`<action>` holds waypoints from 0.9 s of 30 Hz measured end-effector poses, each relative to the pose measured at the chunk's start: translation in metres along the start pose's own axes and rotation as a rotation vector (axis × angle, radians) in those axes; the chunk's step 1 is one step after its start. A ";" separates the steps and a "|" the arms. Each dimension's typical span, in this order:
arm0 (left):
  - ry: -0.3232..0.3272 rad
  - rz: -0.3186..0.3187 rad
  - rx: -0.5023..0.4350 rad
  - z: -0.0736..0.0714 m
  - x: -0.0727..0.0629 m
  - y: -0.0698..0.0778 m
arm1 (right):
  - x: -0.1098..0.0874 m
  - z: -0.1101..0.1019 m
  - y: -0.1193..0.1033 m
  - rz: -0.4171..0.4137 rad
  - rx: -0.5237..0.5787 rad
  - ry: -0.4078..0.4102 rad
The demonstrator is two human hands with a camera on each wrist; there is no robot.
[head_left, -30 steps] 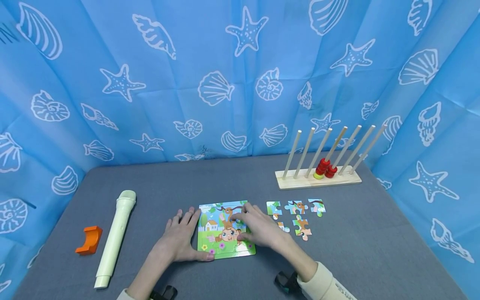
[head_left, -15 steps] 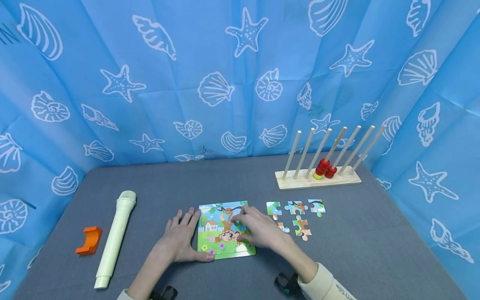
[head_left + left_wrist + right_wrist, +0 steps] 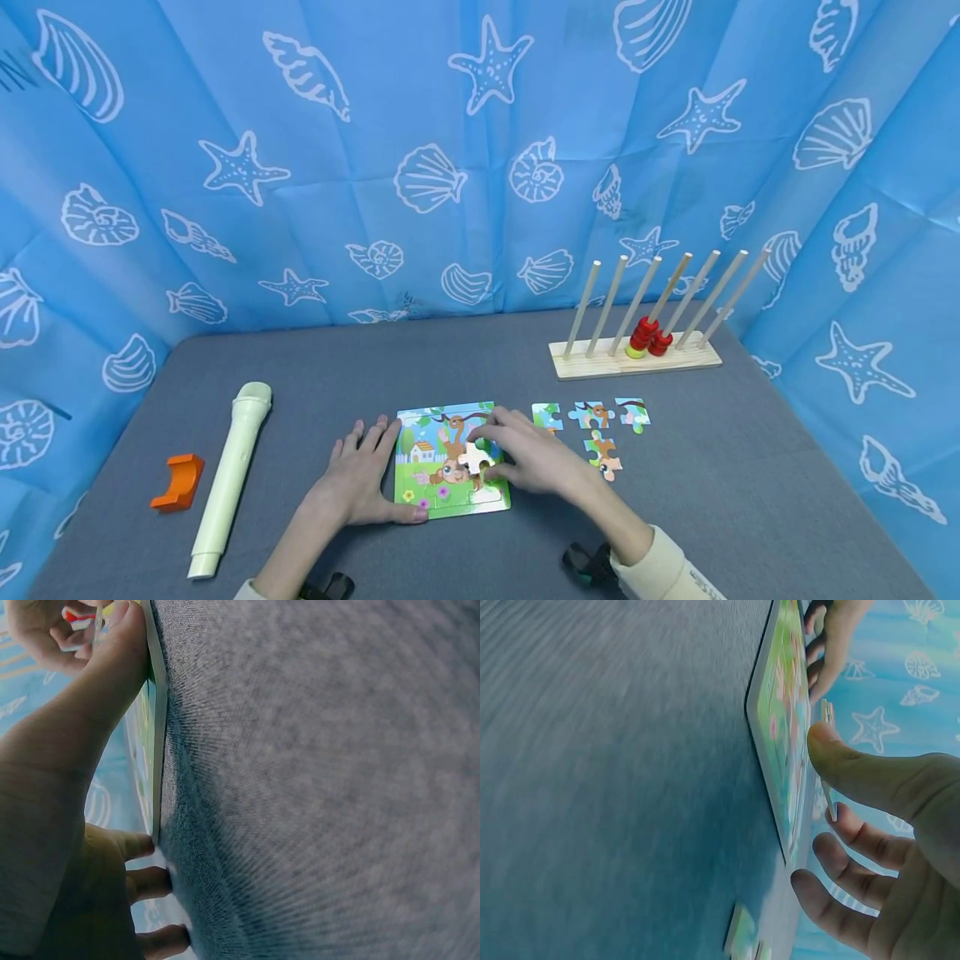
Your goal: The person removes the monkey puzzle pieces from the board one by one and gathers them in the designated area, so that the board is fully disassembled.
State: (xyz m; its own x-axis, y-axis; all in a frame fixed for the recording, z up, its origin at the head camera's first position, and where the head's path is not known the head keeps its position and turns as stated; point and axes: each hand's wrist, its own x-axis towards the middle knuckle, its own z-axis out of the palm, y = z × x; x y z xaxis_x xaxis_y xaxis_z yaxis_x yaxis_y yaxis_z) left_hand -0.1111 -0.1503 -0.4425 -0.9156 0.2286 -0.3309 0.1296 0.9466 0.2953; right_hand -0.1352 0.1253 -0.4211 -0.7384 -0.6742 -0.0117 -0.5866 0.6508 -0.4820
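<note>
puzzle bd. [image 3: 453, 510], right side partly hidden by r. hand [image 3: 528, 454], pc. [image 3: 474, 457] w/ unclear print pinched betw. thumb & fingertips, l. hand [image 3: 363, 479] spread at left edge

Curtained-off tabletop play corner; whether in a home or elsewhere cannot be told.

A blue fabric curtain printed with white seashells and starfish [image 3: 330, 200] hangs behind and on both sides of a table covered in dark grey woven cloth [image 3: 735, 483]. Toys show the play setting: a square, colourful cartoon-monkey jigsaw puzzle [image 3: 424, 453], a pale wooden stand with upright pegs and red rings [image 3: 585, 367], and a pale green microphone [image 3: 230, 479].
</note>
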 end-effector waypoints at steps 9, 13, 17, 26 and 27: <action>0.003 0.010 0.002 0.000 0.000 -0.001 | -0.023 -0.017 0.016 0.074 -0.002 0.017; -0.003 0.007 -0.001 0.000 0.000 -0.001 | -0.037 -0.025 0.028 0.079 -0.017 0.033; -0.006 0.003 -0.004 -0.001 -0.001 -0.001 | -0.051 -0.032 0.041 0.090 -0.032 0.046; -0.011 -0.004 -0.003 -0.001 -0.001 0.000 | -0.082 -0.049 0.069 0.184 -0.057 0.013; -0.012 -0.005 -0.002 -0.001 -0.001 0.001 | -0.086 -0.051 0.072 0.199 -0.062 0.008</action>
State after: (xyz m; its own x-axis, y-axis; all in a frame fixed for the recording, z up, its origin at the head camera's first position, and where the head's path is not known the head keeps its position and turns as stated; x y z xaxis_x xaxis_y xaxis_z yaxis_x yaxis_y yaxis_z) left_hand -0.1108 -0.1500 -0.4416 -0.9115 0.2270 -0.3430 0.1246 0.9471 0.2958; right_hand -0.1306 0.2481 -0.4106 -0.8441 -0.5279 -0.0942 -0.4483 0.7910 -0.4163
